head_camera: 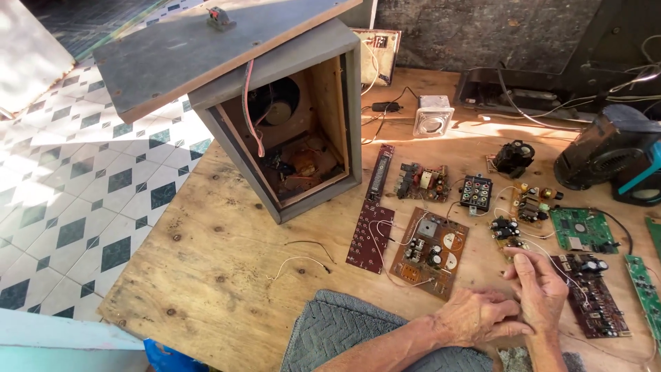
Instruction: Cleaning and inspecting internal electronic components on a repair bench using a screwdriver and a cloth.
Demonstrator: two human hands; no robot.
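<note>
Both hands rest low right on the bench (206, 275). The left hand (475, 317) lies curled, holding nothing. The right hand (540, 289) touches thin white wires (551, 258) beside the brown board (430, 251), fingers loose.

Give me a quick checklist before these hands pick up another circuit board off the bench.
1. Left hand free: cannot tell, its fingers curl under the right hand.
2. Right hand free: ok, fingers lie flat, nothing held.
3. Brown board within reach: ok, just ahead of the left hand.
4. White wires clear of hands: not ok, one runs by the right fingers.
5. Speaker box stable: cannot tell, it stands tilted.
</note>
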